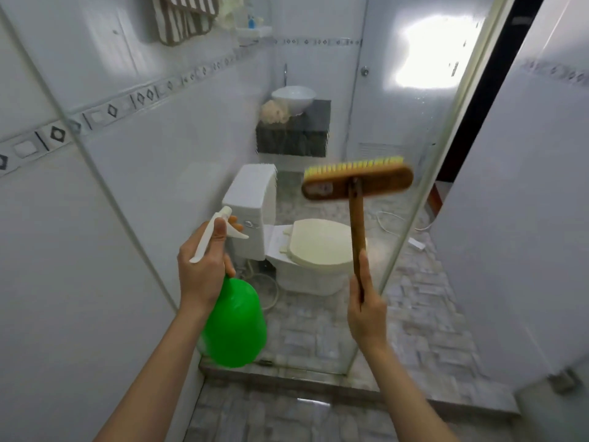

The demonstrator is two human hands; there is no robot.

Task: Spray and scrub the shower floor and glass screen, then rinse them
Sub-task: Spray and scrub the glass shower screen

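The clear glass screen (424, 129) stands upright just ahead of both hands, its framed edge to the right of the right hand (366, 311). That hand grips the upright handle of the wooden scrubbing brush with yellow bristles (357, 181), whose head sits crosswise above it, bristles towards the glass. The left hand (204, 266) wraps the neck of the green plastic spray bottle (236, 323), nozzle pointing forward. The grey tiled shower floor (287, 409) lies below both hands.

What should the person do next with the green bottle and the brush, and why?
Probably squeeze the trigger to spray the glass screen. The left hand grips the green spray bottle with its nozzle facing the glass, and the right hand holds the brush raised near it, ready to scrub once it is wet.
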